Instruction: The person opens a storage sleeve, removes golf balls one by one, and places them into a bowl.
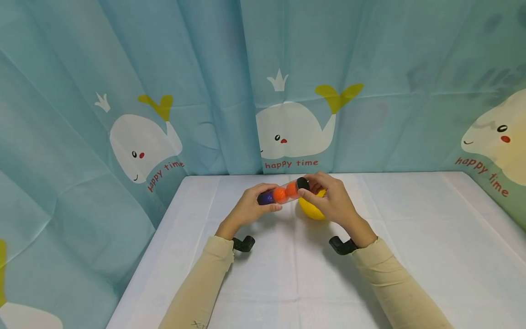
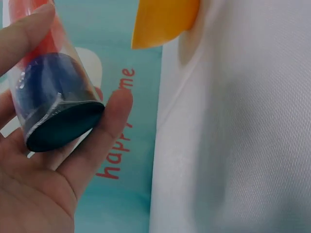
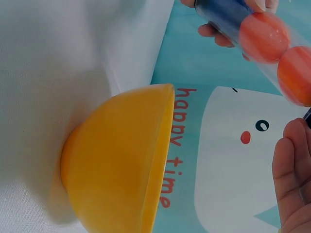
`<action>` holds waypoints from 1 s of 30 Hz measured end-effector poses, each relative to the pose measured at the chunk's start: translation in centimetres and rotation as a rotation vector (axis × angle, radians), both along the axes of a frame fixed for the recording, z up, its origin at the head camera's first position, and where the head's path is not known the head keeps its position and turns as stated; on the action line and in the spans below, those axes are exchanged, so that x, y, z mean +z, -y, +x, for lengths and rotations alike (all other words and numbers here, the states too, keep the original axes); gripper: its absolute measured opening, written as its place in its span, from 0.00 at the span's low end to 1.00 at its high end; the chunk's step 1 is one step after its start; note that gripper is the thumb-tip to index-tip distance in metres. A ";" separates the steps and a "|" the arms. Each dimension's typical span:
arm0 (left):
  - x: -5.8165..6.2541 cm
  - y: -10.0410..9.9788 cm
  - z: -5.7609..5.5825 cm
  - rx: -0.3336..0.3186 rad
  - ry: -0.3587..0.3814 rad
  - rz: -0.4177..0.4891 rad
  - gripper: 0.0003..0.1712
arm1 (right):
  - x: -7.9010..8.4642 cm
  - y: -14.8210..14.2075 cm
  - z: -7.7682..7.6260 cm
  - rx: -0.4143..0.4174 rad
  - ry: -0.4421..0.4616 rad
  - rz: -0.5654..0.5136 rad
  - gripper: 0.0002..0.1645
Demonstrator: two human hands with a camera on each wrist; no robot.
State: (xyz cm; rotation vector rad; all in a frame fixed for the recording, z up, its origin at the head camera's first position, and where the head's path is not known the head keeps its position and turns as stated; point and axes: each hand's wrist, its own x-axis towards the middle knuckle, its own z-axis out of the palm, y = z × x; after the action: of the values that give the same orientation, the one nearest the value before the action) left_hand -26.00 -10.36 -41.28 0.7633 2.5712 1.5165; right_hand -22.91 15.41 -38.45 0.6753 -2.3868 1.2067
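Note:
A clear tube holding two orange balls and a dark blue ball is held up over the table, tilted with its right end higher. Its ends are dark: a flat dark end shows in the left wrist view. My left hand grips the blue end between thumb and fingers. At the other end, my right hand pinches the black cap. Behind and below that hand stands a yellow bowl, upright on the table and partly hidden in the head view.
A white cloth covers the table. Behind it and to the left hangs a blue-green curtain printed with whales and lettering. Black straps with a protruding part sit at both wrists.

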 end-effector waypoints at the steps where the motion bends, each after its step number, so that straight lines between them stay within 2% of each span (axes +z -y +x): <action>1: 0.0 0.0 0.0 -0.007 0.011 0.001 0.31 | 0.0 0.0 0.0 -0.004 0.006 -0.004 0.20; 7: 0.2 0.0 0.0 -0.043 0.066 0.010 0.31 | 0.0 0.0 0.0 -0.008 0.017 -0.019 0.19; 17: 0.3 0.4 -0.1 -0.069 0.103 0.013 0.30 | -0.2 0.0 -0.1 0.019 0.018 -0.023 0.18; 30: 0.7 0.8 -0.2 -0.135 0.100 0.053 0.26 | -0.1 -0.1 0.0 0.071 0.041 -0.070 0.16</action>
State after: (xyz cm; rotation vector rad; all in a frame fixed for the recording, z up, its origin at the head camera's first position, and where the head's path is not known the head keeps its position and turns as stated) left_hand -26.15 -11.21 -40.62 0.8261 2.3652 1.5462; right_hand -22.92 15.51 -38.59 0.7251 -2.3597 1.3394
